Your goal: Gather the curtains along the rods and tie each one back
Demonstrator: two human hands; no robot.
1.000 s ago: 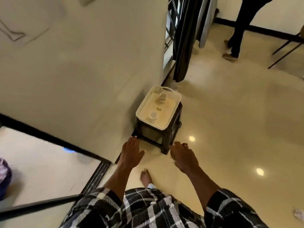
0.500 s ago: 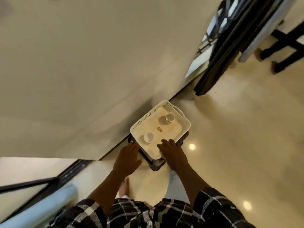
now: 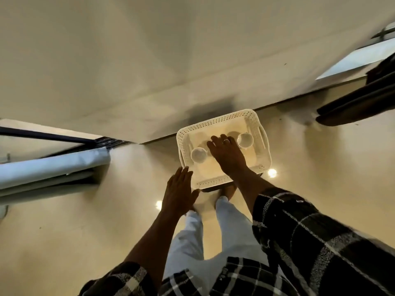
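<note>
fingers of the right hand lie straight and slightly apart over the white perforated tray, between two small cups, holding nothing visible. left hand is flat and empty beside the tray's near left corner. dark curtain hangs far right, pale curtain at left; no tie-back shows on either, so tying seems not yet begun

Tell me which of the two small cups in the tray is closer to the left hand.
The cup at the left end of the tray, just past the fingertips of the left hand. The other cup sits beyond the right hand.
</note>
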